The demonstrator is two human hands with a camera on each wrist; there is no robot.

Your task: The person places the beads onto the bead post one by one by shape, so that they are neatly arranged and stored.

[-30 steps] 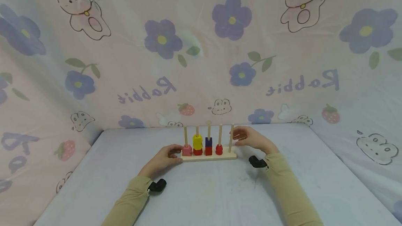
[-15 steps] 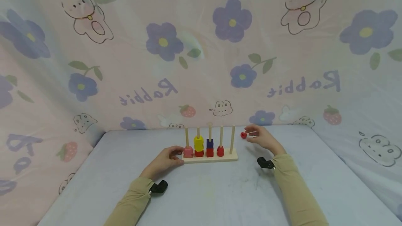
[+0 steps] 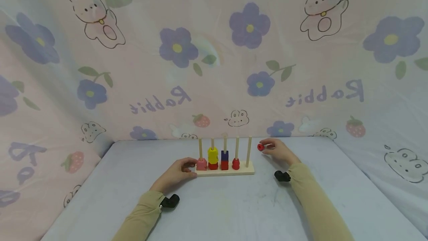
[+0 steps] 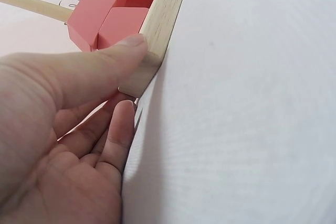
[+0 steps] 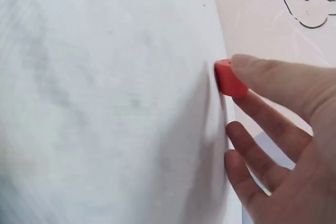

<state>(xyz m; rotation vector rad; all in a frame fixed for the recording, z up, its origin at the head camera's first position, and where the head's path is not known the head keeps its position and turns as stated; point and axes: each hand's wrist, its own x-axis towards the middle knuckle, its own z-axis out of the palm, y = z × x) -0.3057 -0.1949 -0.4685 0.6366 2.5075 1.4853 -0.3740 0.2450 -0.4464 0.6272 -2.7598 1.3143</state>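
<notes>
The wooden peg stacker [image 3: 224,173] stands upright near the far side of the table. My left hand [image 3: 178,174] grips its left end; in the left wrist view the thumb lies on the base edge beside the pink blocks [image 4: 100,27]. From left, the pegs carry pink blocks, yellow over red blocks [image 3: 213,156], dark blue over red blocks [image 3: 224,160], and a red piece [image 3: 236,164]. The rightmost peg [image 3: 249,151] is bare. Right of it, my right hand [image 3: 279,151] pinches a small red bead [image 5: 229,78] between thumb and index finger, the other fingers spread loosely.
A pale cloth covers the table [image 3: 220,211]. Behind it hangs a curtain [image 3: 217,66] printed with rabbits and flowers, close to the far table edge. Black wrist devices sit on both sleeves.
My right hand has moved right, away from the rightmost peg, to the red bead, and now pinches it. My left hand keeps its grip on the stacker. The head view has shifted slightly.
</notes>
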